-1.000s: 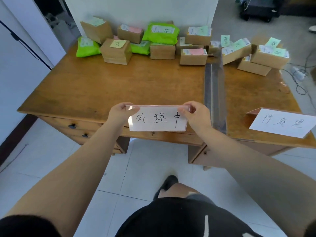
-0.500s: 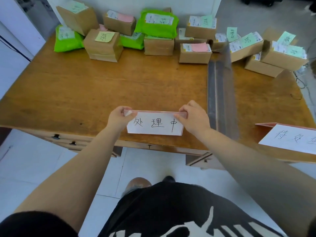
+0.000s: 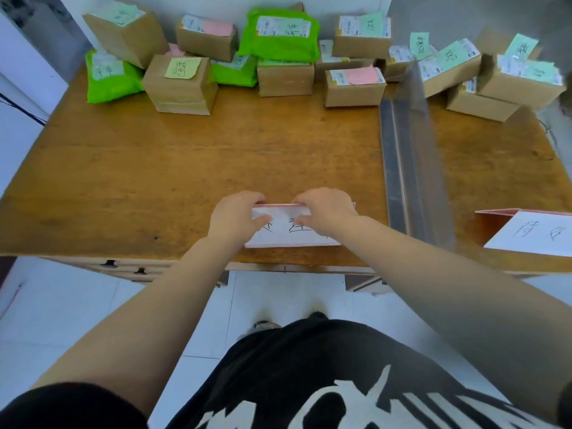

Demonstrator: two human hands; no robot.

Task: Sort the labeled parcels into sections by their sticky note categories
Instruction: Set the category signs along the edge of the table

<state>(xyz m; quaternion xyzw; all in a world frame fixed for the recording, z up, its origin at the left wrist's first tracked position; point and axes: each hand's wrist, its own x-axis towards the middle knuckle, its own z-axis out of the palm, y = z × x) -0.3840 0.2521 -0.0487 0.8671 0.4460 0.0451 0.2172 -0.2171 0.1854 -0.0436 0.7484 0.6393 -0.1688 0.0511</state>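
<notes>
Wooden tabletop (image 3: 192,156) over pale floor tiles, white wall behind. At the near edge, centre: folded white card (image 3: 291,235) with black handwriting, standing on the wood, red edge along its top fold. Left hand (image 3: 236,216) on the card's left end, fingers (image 3: 252,198) curled over the top fold, thumb pressed on the front face. Right hand (image 3: 325,212) on the right part, fingers curled over the same fold, covering much of the writing. Both hands gripping the card, close together, not touching each other. Just right of the hands: long clear plastic divider (image 3: 408,150) running from the near edge toward the back. Beyond it, at the right edge: second white card (image 3: 535,233), also handwritten, partly cut off by the frame. Along the far edge: parcels crowded in a row, well apart from the hands. Brown boxes, among them one with a yellow-green note (image 3: 182,67) and one with a pink note (image 3: 360,76); green bags (image 3: 280,46) in between; more boxes with pale green notes (image 3: 523,85) right of the divider.
</notes>
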